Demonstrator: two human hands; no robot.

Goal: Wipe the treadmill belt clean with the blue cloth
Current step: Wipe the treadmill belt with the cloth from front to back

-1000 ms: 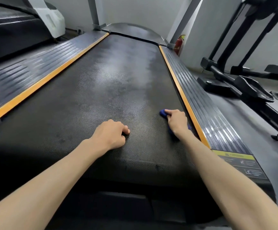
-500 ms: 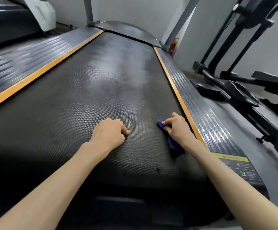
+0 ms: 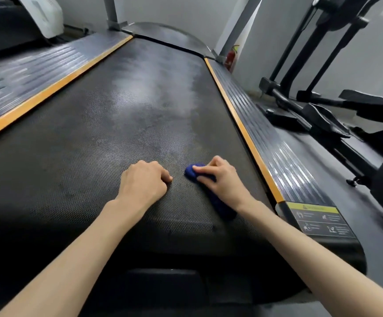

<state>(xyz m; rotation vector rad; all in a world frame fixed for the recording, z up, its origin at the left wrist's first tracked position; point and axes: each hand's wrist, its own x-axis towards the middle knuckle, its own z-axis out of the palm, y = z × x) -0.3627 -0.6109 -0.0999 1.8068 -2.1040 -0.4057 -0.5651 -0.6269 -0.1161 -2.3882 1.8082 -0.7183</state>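
Observation:
The black textured treadmill belt (image 3: 108, 124) fills the middle of the view, with a pale dusty patch toward its far end. My right hand (image 3: 222, 181) holds the bunched blue cloth (image 3: 191, 171) against the belt near its rear end, fingers curled over the cloth. Part of the cloth trails back under my wrist. My left hand (image 3: 143, 183) rests on the belt as a closed fist just left of the cloth, holding nothing.
Ribbed grey side rails with orange strips run along both sides, the right rail (image 3: 275, 147) carrying a yellow warning label (image 3: 318, 219). An elliptical trainer (image 3: 323, 115) stands on the floor to the right. A red fire extinguisher (image 3: 230, 58) stands by the far upright. Another treadmill (image 3: 14, 26) is at the left.
My right hand has slid the blue cloth leftward across the belt, from beside the orange right strip toward my left fist. The left hand has stayed in place.

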